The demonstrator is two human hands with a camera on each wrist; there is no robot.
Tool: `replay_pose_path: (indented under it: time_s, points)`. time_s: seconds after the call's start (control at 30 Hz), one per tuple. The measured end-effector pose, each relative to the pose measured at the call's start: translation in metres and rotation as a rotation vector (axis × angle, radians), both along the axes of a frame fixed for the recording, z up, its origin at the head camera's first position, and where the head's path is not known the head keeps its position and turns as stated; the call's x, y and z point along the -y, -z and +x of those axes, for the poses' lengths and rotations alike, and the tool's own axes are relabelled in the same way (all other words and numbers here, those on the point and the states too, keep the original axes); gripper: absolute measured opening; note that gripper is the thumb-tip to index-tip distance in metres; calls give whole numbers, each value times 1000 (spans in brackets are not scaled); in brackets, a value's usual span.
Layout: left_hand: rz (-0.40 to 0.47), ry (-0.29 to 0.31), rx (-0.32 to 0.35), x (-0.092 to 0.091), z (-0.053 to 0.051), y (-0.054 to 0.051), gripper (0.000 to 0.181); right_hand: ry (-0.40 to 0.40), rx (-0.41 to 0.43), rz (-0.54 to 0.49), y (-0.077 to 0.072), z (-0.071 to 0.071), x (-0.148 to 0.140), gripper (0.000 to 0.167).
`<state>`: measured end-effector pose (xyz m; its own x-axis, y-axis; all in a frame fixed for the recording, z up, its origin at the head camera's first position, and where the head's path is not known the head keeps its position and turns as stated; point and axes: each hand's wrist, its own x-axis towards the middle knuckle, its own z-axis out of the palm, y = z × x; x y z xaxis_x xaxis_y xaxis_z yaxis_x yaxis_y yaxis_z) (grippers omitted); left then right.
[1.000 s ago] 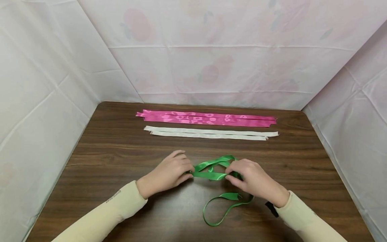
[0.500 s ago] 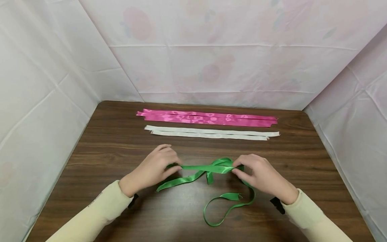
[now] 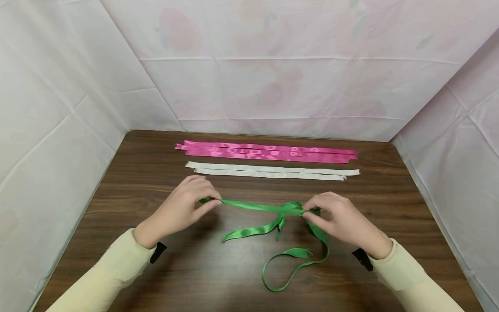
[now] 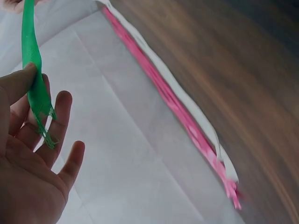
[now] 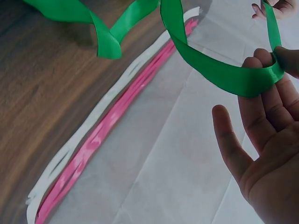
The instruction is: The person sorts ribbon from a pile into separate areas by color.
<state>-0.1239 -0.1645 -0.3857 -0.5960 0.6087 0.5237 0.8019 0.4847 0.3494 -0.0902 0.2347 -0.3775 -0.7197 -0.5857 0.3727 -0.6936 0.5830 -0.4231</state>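
A shiny green ribbon [image 3: 253, 206] stretches between both hands above the brown table. My left hand [image 3: 183, 208] pinches it near one frayed end, which hangs past the thumb over the fingers in the left wrist view [image 4: 39, 100]. With thumb and fingertips, my right hand [image 3: 337, 216] pinches the ribbon at the right of the stretch. Beside that hand the green ribbon crosses itself in a loop, and one tail slants left below. From the right hand another length runs down to the table and curls into an open loop with a frayed end. The crossing's exact form is unclear.
Several pink ribbons [image 3: 269, 153] lie side by side along the table's back. In front of them are white ribbons [image 3: 273, 171], laid parallel. Pale fabric walls [image 3: 273, 91] stand behind and at both sides of the wooden table [image 3: 128, 173].
My left hand has moved left and away from the body, drawing the green ribbon out straight. My right hand has shifted slightly right. The lower loop on the table stays put.
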Motion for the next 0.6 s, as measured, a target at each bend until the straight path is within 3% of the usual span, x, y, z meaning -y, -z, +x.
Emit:
replay_pose_path:
  time_s: [0.17, 0.33, 0.43, 0.6]
  points:
    - [-2, -47, -2, 14, -2, -6, 7, 5, -12, 3, -7, -1, -8, 30]
    - [14, -88, -21, 28, -5, -9, 36, 2, -3, -30, -13, -3, -15, 30]
    - [31, -105, -36, 34, -7, -10, 45, 3, 2, -50, -16, -5, -18, 28]
    - [31, -134, -18, 44, -9, -11, 8, 25, 41, -61, -24, -5, -25, 29]
